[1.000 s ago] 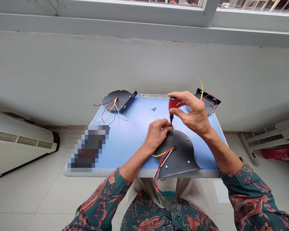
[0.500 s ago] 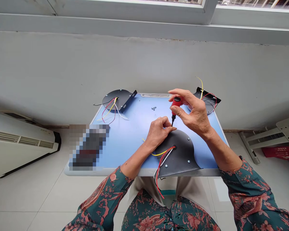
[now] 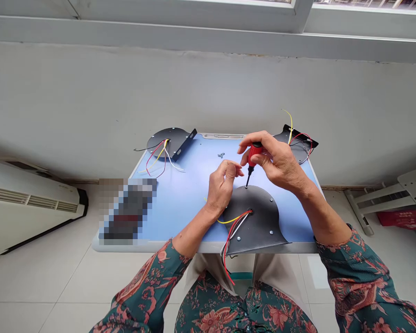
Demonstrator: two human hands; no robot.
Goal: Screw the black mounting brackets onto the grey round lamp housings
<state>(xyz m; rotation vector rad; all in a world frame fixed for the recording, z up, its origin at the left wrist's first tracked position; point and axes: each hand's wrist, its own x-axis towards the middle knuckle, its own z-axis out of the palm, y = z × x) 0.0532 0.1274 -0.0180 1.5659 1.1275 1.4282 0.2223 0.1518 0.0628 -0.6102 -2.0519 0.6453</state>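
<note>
My right hand is closed round the red handle of a screwdriver. Its dark shaft slants down to a screw at the far rim of a black metal plate with a rounded back edge. My left hand is just left of the shaft, clear of the rim, its fingers curled together with nothing visible in them. Several silver screws dot the plate. Red, yellow and white wires come out of a hole in its middle and hang over the table's front edge, with a black wire below.
Similar black wired parts lie at the table's back left and back right. Between them is a small pile of screws on the blue tabletop. A blurred-out dark object lies at the left. Behind the table rises a wall.
My left hand has let go at the plate's rim and drawn up and to the left, baring the screw under the tip. My right-hand fingers have shifted on the screwdriver handle.
</note>
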